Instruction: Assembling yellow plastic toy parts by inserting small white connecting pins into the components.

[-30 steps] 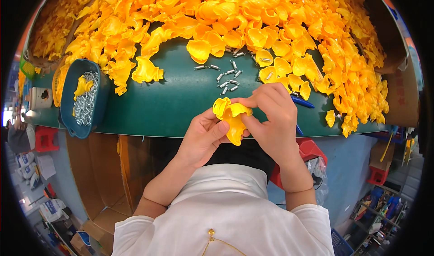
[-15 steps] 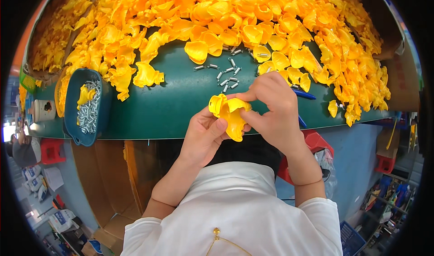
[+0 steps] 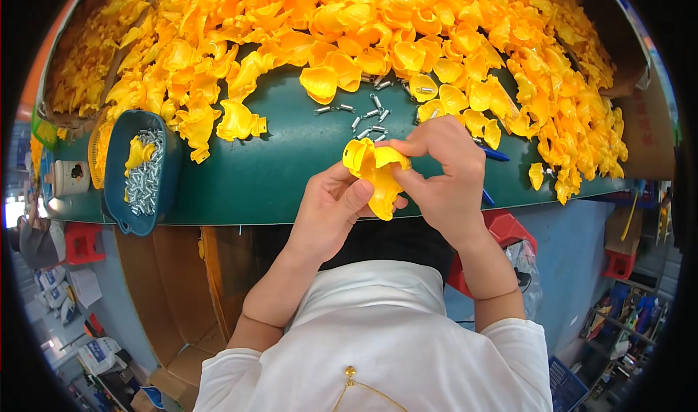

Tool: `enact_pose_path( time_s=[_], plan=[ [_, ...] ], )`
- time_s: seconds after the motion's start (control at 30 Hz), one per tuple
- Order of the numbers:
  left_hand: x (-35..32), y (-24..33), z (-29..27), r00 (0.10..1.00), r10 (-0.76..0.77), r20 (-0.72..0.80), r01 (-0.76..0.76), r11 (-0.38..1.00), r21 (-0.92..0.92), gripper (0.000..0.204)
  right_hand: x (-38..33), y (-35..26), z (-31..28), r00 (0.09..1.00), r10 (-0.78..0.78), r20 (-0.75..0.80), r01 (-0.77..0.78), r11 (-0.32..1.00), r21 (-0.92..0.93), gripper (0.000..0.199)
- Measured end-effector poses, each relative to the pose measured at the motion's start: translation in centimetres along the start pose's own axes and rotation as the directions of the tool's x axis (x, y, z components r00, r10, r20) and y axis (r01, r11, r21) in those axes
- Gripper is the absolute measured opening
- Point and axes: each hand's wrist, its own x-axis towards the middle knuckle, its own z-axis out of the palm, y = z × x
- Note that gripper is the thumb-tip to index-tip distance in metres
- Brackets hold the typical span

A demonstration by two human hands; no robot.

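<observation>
- A yellow plastic shell, curved and hollow with a round collar at its ten o'clock end, is held in the air between the two hands, in front of the near edge of the green table.
- The left hand has hold of the shell from its eight o'clock side, fingers curled behind it and thumb along its near edge.
- The right hand comes in from three o'clock, thumb and forefinger closed in a pinch on the shell's upper rim; whether anything small sits between those fingertips cannot be told.
- At twelve o'clock from the shell, loose metal springs lie scattered on the table.
- Beyond them, a broad heap of yellow pieces spreads from ten o'clock round to two.
- At one o'clock, a small yellow cup at the heap's edge has a spring in it.
- At nine o'clock, well apart from the hands, a dark blue bin holds many springs and some yellow plastic.
- Just short of three o'clock, past the right hand, lies a blue pen-like object.
- At four o'clock, below table height, is a red stool.
</observation>
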Motion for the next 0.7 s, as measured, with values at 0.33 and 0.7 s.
enact_pose_path(
  time_s=[0.33, 0.7],
  plan=[
    [0.3, -0.4, -0.1, 0.999, -0.043, -0.023, 0.041, 0.995, -0.093, 0.039, 1.3, -0.5, -1.3, 0.959, 0.105, 0.264, -0.097, 0.994, -0.045, 0.017],
    [0.1, -0.3, -0.3, 0.998, -0.061, -0.016, 0.059, 0.994, -0.088, 0.038, 0.7, 1.1, -2.4, 0.786, 0.312, 0.534, -0.519, 0.802, 0.295, 0.025]
  ],
)
